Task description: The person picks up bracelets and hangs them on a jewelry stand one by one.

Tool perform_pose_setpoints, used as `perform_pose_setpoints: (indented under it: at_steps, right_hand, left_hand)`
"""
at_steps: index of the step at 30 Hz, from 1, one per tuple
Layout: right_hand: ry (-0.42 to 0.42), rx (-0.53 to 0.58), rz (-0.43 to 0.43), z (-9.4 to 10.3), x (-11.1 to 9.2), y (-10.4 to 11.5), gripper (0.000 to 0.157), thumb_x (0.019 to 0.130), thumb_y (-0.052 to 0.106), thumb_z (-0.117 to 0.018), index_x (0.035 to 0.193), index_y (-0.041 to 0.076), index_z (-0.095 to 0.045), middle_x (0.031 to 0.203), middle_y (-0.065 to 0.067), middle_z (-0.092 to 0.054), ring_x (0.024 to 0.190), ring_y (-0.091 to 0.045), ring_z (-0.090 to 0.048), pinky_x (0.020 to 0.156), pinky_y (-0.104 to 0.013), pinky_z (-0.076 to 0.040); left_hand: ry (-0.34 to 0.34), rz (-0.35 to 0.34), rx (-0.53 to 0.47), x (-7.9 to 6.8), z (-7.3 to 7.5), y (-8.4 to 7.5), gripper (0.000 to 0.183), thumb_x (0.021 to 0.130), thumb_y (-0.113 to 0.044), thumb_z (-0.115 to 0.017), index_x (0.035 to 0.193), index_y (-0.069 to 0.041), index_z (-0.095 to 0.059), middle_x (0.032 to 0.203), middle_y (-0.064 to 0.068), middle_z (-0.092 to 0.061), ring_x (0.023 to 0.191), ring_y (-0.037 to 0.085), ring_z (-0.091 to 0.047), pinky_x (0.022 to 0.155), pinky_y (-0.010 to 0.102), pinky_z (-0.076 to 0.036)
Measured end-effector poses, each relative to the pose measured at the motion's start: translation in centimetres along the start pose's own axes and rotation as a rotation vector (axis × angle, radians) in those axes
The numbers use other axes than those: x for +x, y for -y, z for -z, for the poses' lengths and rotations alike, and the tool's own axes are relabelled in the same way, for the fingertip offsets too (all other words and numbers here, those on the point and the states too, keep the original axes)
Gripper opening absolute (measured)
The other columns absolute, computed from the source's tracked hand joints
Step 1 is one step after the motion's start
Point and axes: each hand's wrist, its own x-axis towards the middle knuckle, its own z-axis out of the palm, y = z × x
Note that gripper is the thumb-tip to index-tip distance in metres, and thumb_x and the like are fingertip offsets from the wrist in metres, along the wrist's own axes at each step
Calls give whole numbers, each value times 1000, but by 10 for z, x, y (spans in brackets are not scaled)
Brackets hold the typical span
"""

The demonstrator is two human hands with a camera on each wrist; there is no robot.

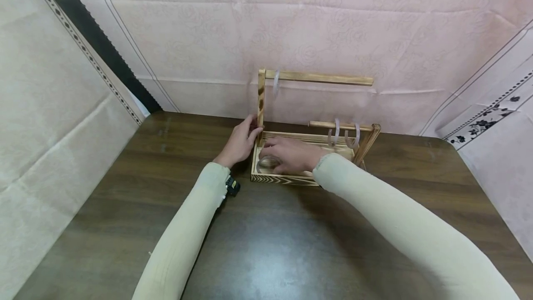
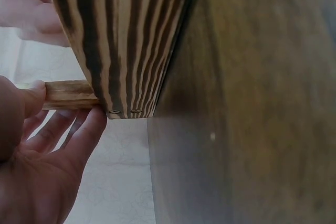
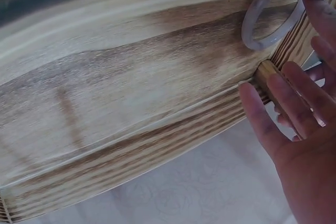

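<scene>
A light wooden stand with a shallow tray (image 1: 287, 179) sits near the table's far edge. My left hand (image 1: 238, 142) grips the foot of its left upright post (image 1: 261, 101), thumb on one side and fingers on the other; the left wrist view shows this post (image 2: 71, 94) beside the striped tray wall. A pale translucent bangle (image 3: 249, 32) lies in the tray's corner. Over it, my right hand (image 1: 293, 154) reaches into the tray with fingers spread and fairly straight. At the bangle's edge is one digit of that hand (image 3: 302, 140); whether it touches cannot be seen.
One bangle (image 1: 276, 82) hangs from the stand's upper bar (image 1: 325, 78). Two more pale bangles (image 1: 337, 129) hang on the lower bar (image 1: 320, 125) at the right. Patterned cloth (image 1: 233, 36) rises behind the dark wooden table (image 1: 187, 142).
</scene>
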Motion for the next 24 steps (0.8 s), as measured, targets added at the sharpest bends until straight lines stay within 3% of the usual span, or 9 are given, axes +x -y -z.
perform_pose_setpoints:
  at_steps: [8,24]
  right_hand:
    - [48,-28,-1,-1,9,2,48,91,25,-78,136,16,-63,139,-7,-57,129,-24,-56,112,-40,-47]
    - [68,-58,-30,-5,13,1,50,86,19,-81,134,18,-65,137,-8,-58,126,-24,-59,110,-39,-49]
  left_hand:
    - [2,3,-11,0,-1,1,38,108,-21,-49,143,-5,-47,126,16,-64,118,28,-62,100,44,-54]
    - [-5,-7,-10,0,-1,1,35,108,-20,-50,140,-4,-49,124,16,-64,118,28,-62,101,43,-54]
